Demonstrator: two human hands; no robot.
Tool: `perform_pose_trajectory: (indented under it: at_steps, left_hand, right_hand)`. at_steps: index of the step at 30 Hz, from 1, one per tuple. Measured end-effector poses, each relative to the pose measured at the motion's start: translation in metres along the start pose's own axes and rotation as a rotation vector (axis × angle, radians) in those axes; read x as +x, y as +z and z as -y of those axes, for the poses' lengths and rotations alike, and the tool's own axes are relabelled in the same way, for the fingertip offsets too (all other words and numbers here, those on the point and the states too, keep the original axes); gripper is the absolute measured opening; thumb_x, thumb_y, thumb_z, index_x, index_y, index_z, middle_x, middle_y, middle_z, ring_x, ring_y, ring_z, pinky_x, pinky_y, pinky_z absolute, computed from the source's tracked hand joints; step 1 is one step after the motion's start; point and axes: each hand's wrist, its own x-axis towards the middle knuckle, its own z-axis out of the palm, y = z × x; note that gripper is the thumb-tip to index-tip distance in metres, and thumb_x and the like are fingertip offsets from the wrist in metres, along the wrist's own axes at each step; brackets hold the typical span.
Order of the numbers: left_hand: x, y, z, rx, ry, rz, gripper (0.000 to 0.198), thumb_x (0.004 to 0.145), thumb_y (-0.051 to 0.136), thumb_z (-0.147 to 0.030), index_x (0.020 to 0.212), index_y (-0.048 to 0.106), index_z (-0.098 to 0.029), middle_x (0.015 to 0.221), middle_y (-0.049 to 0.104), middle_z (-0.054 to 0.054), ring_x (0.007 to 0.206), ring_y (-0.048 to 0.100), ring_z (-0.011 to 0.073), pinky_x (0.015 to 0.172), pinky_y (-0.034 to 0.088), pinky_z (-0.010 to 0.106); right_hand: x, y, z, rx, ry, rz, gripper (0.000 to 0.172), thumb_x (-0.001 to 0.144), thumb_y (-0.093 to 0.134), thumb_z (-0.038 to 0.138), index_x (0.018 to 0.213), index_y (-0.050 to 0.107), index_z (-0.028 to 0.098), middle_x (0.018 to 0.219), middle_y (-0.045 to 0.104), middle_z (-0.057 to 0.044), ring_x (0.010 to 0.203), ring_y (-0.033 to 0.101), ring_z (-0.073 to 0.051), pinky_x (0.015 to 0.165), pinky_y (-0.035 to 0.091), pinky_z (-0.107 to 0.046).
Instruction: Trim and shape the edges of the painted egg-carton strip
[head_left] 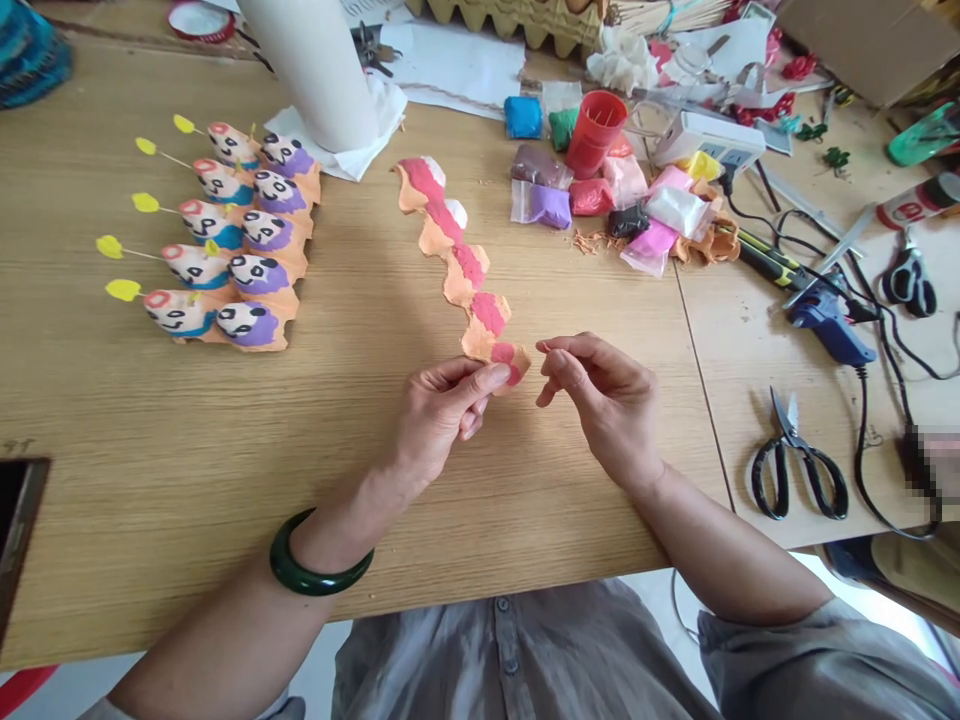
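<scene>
Orange egg-carton strip (457, 265), scalloped along both edges and painted with a wavy pink band, stretches diagonally across the light wooden table (225, 450) in front of us, with white tufts near its upper end. Our left hand (442, 415), a dark green bangle (315, 560) around its wrist, clenches the strip's lower end, the thumb pressed onto the pink paint and the fingers curled behind. Our right hand (600, 405) is just beside that end without touching it, its thumb and fingertips pinched together. Whether they grasp anything tiny, we cannot tell.

To our left, on the table, stand two rows of painted egg-carton figures (225, 235) with white panda-like faces, blue and purple bodies, and thin sticks tipped with yellow. Beyond them, a tall white cardboard tube (307, 70) rests on a crumpled white paper napkin (352, 140). Ahead of the strip lie small plastic bags of coloured modelling clay (652, 210), a red plastic cup (596, 130) holding thin sticks, and a white power strip (709, 140). To our right sit a blue hot glue gun (829, 320) trailing a black cable, and a pair of black-handled scissors (799, 460), with a second black-handled pair (909, 280) farther off.
</scene>
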Motion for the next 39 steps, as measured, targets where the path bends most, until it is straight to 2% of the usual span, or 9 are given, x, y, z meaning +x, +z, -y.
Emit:
perform_pose_trajectory:
  at_steps: [5, 9, 11, 14, 19, 23, 29, 33, 39]
  left_hand:
    - [-0.002, -0.002, 0.002, 0.08, 0.082, -0.022, 0.033, 0.073, 0.087, -0.046, 0.064, 0.069, -0.02, 0.049, 0.04, -0.007, 0.045, 0.031, 0.0059, 0.043, 0.025, 0.024]
    - [-0.005, -0.003, 0.005, 0.162, 0.172, -0.079, 0.03, 0.078, 0.085, -0.044, 0.065, 0.07, -0.021, 0.051, 0.043, -0.005, 0.047, 0.033, 0.0073, 0.044, 0.029, 0.025]
    - [-0.006, -0.004, 0.007, 0.192, 0.206, -0.088, 0.028, 0.082, 0.083, -0.041, 0.066, 0.07, -0.022, 0.053, 0.045, -0.005, 0.047, 0.035, 0.0075, 0.045, 0.03, 0.025]
    - [-0.008, -0.003, 0.01, 0.22, 0.234, -0.08, 0.025, 0.087, 0.08, -0.039, 0.069, 0.073, -0.022, 0.054, 0.047, -0.004, 0.047, 0.037, 0.0079, 0.046, 0.032, 0.025]
    - [-0.012, 0.0, 0.01, 0.264, 0.276, -0.096, 0.024, 0.087, 0.081, -0.04, 0.071, 0.074, -0.023, 0.054, 0.047, -0.004, 0.048, 0.037, 0.009, 0.046, 0.033, 0.026]
    - [-0.014, 0.0, 0.011, 0.315, 0.321, -0.104, 0.025, 0.089, 0.079, -0.04, 0.07, 0.073, -0.023, 0.054, 0.046, -0.004, 0.048, 0.038, 0.0091, 0.048, 0.034, 0.026]
    - [-0.013, 0.001, 0.013, 0.304, 0.323, -0.104, 0.024, 0.089, 0.079, -0.036, 0.071, 0.073, -0.023, 0.054, 0.045, -0.005, 0.048, 0.038, 0.0085, 0.049, 0.034, 0.026]
    - [-0.014, 0.002, 0.012, 0.299, 0.32, -0.103, 0.023, 0.089, 0.08, -0.036, 0.071, 0.074, -0.023, 0.055, 0.047, -0.005, 0.048, 0.039, 0.0085, 0.049, 0.034, 0.026]
    - [-0.014, 0.001, 0.012, 0.304, 0.305, -0.111, 0.022, 0.089, 0.079, -0.037, 0.072, 0.075, -0.023, 0.054, 0.046, -0.005, 0.048, 0.038, 0.0088, 0.047, 0.033, 0.027]
  right_hand:
    - [0.0, -0.001, 0.004, 0.222, 0.237, 0.099, 0.024, 0.091, 0.08, 0.044, 0.098, 0.082, 0.022, 0.085, 0.075, -0.002, 0.072, 0.067, -0.013, 0.056, 0.064, -0.026]
    - [-0.002, -0.001, 0.004, 0.137, 0.196, 0.081, 0.022, 0.092, 0.08, 0.041, 0.1, 0.083, 0.021, 0.086, 0.076, -0.003, 0.069, 0.066, -0.013, 0.054, 0.063, -0.026]
    - [-0.004, 0.0, 0.001, 0.005, 0.075, 0.065, 0.017, 0.096, 0.076, 0.037, 0.1, 0.083, 0.022, 0.084, 0.074, -0.002, 0.061, 0.062, -0.01, 0.051, 0.06, -0.025]
    - [-0.006, 0.0, -0.003, -0.24, -0.216, 0.06, 0.015, 0.101, 0.068, 0.025, 0.105, 0.082, 0.023, 0.082, 0.072, -0.001, 0.06, 0.06, -0.01, 0.053, 0.056, -0.026]
    - [-0.007, -0.002, -0.008, -0.62, -0.653, 0.055, 0.031, 0.102, 0.059, 0.01, 0.124, 0.076, 0.024, 0.087, 0.075, -0.004, 0.071, 0.065, -0.015, 0.065, 0.058, -0.032]
    - [-0.007, -0.002, -0.011, -0.784, -0.828, 0.069, 0.043, 0.1, 0.059, 0.005, 0.138, 0.068, 0.024, 0.094, 0.078, -0.006, 0.075, 0.067, -0.018, 0.067, 0.057, -0.033]
    - [-0.007, -0.001, -0.013, -0.809, -0.857, 0.08, 0.045, 0.1, 0.059, 0.004, 0.141, 0.065, 0.021, 0.093, 0.078, -0.007, 0.074, 0.065, -0.019, 0.066, 0.056, -0.033]
    - [-0.007, -0.001, -0.013, -0.812, -0.848, 0.063, 0.045, 0.099, 0.061, 0.004, 0.138, 0.067, 0.025, 0.095, 0.079, -0.005, 0.075, 0.066, -0.018, 0.067, 0.057, -0.034]
    - [-0.008, 0.001, -0.01, -0.64, -0.687, 0.014, 0.028, 0.1, 0.062, 0.006, 0.117, 0.075, 0.025, 0.094, 0.078, -0.005, 0.08, 0.069, -0.017, 0.069, 0.057, -0.034]
